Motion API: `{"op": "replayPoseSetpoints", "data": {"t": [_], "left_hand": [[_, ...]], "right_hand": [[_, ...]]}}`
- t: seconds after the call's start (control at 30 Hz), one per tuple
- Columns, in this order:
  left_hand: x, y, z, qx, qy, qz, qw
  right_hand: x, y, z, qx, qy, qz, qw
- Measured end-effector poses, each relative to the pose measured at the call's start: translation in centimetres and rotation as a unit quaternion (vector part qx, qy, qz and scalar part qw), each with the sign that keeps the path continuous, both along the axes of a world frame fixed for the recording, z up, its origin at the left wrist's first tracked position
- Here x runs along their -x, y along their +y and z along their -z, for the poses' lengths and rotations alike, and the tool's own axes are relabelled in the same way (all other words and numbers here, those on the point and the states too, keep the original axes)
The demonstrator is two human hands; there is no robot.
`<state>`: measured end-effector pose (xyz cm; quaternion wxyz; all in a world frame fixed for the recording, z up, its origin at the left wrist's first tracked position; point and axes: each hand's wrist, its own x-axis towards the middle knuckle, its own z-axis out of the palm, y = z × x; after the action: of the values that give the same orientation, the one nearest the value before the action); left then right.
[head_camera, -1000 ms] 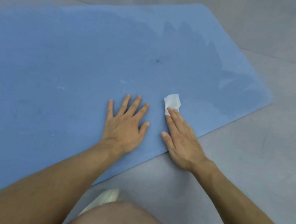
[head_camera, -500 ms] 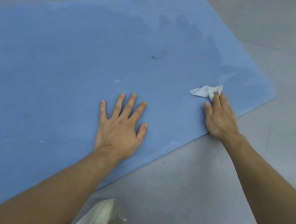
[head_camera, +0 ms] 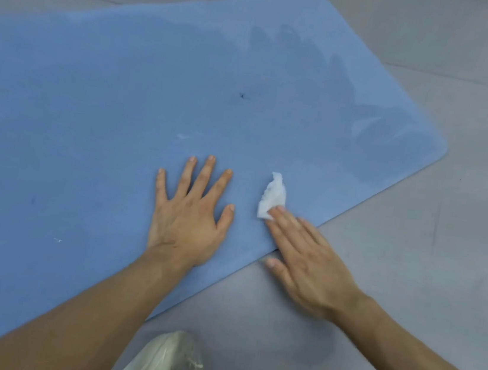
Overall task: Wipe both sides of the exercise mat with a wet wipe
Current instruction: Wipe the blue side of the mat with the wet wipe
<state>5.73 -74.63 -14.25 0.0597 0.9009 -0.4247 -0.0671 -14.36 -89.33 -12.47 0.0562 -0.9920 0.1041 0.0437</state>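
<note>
The right hand (head_camera: pixel 309 265) lies flat with fingers extended and close together, its fingertips (head_camera: pixel 279 212) pressing the near corner of the wet wipe (head_camera: pixel 272 196) onto the exercise mat (head_camera: pixel 106 111); the grip is a flat press, not a pinch, and the hand is motion-blurred. Half a second earlier this hand and the wipe were farther toward the mat's right corner; they have now swept back along the near edge to a position just beside the left hand (head_camera: pixel 190 208). The left hand rests palm-down with fingers spread, holding nothing, on the mat close to its near edge, and has stayed in place as an anchor. The wipe is crumpled and stands partly raised beyond the fingertips. Beyond the wipe, toward the mat's far right corner, darker glossy patches mark wetted surface; the area left of the left hand appears matt and probably unwiped. The mat lies flat on the grey floor (head_camera: pixel 413 253). Judged from this, one stroke of the upper side is under way, and the underside remains to be done.
</note>
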Motion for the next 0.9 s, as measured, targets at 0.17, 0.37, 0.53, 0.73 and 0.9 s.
{"op": "replayPoseSetpoints", "data": {"t": [0.17, 0.37, 0.53, 0.73, 0.9], "left_hand": [[0.0, 0.1, -0.1, -0.002, -0.001, 0.002, 1.0], [0.0, 0.1, -0.3, -0.002, 0.003, 0.0, 1.0], [0.0, -0.1, -0.3, -0.006, 0.003, -0.003, 1.0], [-0.1, -0.1, -0.3, -0.007, 0.007, -0.002, 1.0], [0.0, 0.1, -0.2, 0.002, 0.008, -0.002, 1.0]], "right_hand": [[-0.3, -9.5, 0.3, -0.017, -0.002, 0.25, 0.968], [-1.9, -9.1, 0.0, -0.086, -0.045, 0.273, 0.957], [-1.7, -0.8, -0.3, -0.091, 0.007, 0.089, 0.992], [-3.9, -4.5, 0.3, 0.027, 0.014, 0.106, 0.994], [-8.6, -12.8, 0.8, -0.005, 0.0, 0.258, 0.966]]}}
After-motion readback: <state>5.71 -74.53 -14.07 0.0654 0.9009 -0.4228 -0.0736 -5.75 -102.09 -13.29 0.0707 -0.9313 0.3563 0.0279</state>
